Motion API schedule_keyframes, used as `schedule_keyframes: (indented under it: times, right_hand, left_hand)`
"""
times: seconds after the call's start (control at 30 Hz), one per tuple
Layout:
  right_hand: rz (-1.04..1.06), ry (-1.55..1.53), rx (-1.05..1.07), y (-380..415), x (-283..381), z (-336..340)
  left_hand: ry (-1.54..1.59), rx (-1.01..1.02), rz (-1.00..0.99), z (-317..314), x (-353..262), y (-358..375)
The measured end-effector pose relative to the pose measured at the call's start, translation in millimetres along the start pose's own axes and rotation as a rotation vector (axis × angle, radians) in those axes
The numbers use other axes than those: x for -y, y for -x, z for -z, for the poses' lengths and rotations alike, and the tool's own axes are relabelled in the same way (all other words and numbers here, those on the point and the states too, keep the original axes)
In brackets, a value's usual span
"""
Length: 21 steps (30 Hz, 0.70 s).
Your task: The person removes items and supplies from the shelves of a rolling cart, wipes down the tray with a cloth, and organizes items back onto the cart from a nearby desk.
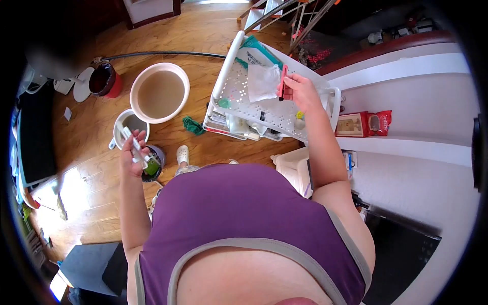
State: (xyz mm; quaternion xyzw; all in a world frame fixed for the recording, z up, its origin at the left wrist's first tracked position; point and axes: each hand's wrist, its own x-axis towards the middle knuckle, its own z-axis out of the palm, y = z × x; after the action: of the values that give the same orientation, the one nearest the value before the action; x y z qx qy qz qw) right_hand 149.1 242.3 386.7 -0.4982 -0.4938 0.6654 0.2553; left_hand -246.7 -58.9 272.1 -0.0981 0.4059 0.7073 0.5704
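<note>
My left hand [133,158] is closed around some slim white plastic pieces [137,148], whose exact kind I cannot make out. It is raised at the left, above a dark bin [158,163] with something green in it. My right hand [301,92] grips a slim pink-red stick-like tool [283,81] with a black end, over the top tier of a white perforated cart [231,84]. Just left of that tool, a white sheet or wipe [260,81] lies on the tier. Behind it is a teal-and-white packet [262,50].
On the wooden floor are a large tub of murky water [136,101], a smaller white bucket [117,137], a green cloth [192,125] and a red bin [116,87]. A folding ladder [272,15] stands behind the cart. Red packages [380,123] sit on the right shelf.
</note>
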Motion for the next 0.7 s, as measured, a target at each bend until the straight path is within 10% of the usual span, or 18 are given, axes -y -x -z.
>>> schedule_keyframes:
  times: [0.7]
  right_hand:
    - [-0.076, 0.184, 0.396, 55.6, -23.9, -175.2]
  left_hand:
    - [-0.202, 0.215, 0.327, -131.5, 70.7, 24.5]
